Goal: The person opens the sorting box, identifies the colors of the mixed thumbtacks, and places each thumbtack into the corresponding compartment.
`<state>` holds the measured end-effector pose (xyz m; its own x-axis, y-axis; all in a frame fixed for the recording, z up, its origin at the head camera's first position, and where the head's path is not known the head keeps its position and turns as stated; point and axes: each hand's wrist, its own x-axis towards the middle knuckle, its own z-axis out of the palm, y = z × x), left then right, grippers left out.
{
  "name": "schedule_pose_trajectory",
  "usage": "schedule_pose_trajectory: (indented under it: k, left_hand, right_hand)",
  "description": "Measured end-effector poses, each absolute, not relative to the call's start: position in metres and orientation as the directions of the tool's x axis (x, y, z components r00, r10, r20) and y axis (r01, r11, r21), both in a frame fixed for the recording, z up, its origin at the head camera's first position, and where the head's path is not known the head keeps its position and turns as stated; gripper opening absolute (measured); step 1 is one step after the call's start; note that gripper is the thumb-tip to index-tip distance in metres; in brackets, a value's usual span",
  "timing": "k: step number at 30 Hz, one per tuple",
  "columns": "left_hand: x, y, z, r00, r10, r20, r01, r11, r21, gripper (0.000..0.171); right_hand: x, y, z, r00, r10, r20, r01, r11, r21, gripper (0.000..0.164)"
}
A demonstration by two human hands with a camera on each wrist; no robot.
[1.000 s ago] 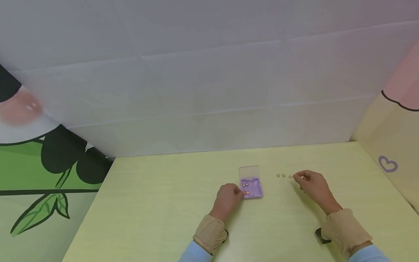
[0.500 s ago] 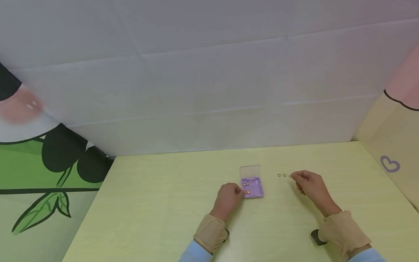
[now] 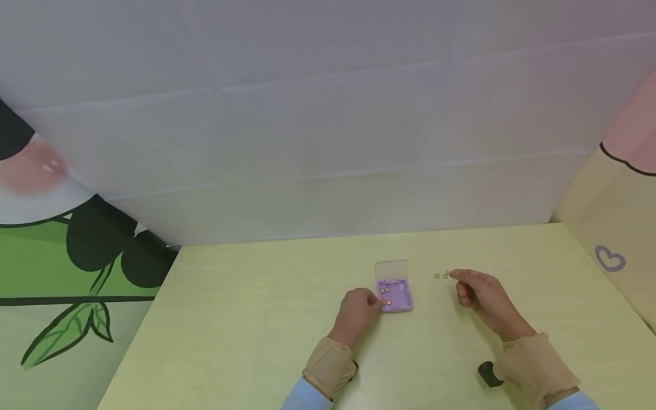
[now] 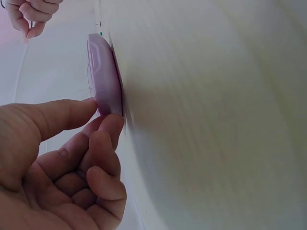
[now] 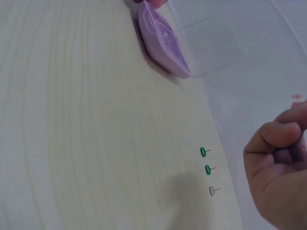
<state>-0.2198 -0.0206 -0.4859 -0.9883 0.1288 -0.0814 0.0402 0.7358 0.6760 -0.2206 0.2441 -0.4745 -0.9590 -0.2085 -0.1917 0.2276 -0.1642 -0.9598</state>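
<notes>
My left hand [image 3: 355, 314] pinches the near left edge of a small purple plastic box [image 4: 105, 76] between thumb and fingers. The box lies on the table with its clear lid [image 5: 213, 46] folded back. Several small round pieces [image 3: 385, 290] show inside. To the right, my right hand [image 3: 484, 297] holds a pale pink thumbtack [image 5: 297, 97] at its fingertips, raised above the table. Below it, two green thumbtacks [image 5: 205, 160] and a pink thumbtack [image 5: 212, 190] stand in a row, points up. The head view shows only two tacks of that row.
Pale yellow wood-grain table [image 3: 256, 319] lies under everything. A white sheet wall [image 3: 307, 142] rises along its far edge. Printed panels stand at the left [image 3: 77, 256] and right [image 3: 610, 228] sides.
The right hand has shifted slightly left, from the row's right end toward the green tacks, with its fingertips now showing a pale tack. The left hand stays at the box.
</notes>
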Motion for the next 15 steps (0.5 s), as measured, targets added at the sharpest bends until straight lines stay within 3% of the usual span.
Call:
schedule_pose_trajectory:
  k: [7,15]
  left_hand:
    - [-0.2141,-0.0242,-0.4882,-0.986,0.153,-0.07,0.064,0.725,0.686,0.016]
    - [-0.2098,-0.0275,-0.4872,-0.986,0.155,-0.067,0.071,0.738,0.671,0.017]
  right_hand:
    - [-0.2109,0.2411,-0.4739,-0.945,-0.298,-0.138,0.226,-0.284,-0.932,0.027]
    - [-0.2088,0.2356,-0.4777,-0.897,-0.438,0.059,0.183,-0.491,-0.852,0.047]
